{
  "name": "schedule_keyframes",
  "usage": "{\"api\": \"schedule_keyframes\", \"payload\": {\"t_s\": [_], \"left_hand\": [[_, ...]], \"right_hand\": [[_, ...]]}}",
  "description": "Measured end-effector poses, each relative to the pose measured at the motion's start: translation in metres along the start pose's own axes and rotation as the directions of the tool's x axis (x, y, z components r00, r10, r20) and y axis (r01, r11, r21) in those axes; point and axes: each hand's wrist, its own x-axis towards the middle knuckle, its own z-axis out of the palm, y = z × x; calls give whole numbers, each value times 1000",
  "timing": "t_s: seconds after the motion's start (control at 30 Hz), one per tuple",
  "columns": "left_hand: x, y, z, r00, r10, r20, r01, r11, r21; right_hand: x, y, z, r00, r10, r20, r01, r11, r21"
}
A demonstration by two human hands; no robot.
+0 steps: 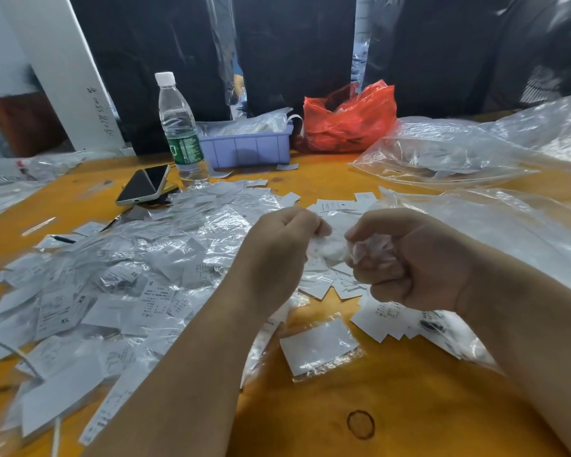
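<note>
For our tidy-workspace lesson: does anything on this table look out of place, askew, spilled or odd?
The phone lies tilted, propped on something. Bagged labels sprawl across the table, and a dark ring stain marks it near the front.

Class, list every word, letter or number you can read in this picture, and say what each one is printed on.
"XL": on a white size tag in the left pile.
"XS": on the neighbouring tag.
"S": on a printed tag nearer the middle.
Handwriting on the white post: too blurred to read.
Green bottle label: too small to read.
Fine print on the tags: too small to read.
</note>
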Motion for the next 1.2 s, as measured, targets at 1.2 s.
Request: {"api": "schedule_keyframes", "payload": {"t_s": [1.2], "left_hand": [[-2, 3, -1, 1000, -15, 28, 19, 985, -173]], "right_hand": [[3, -2, 2, 856, -314, -410, 349, 937, 11]]}}
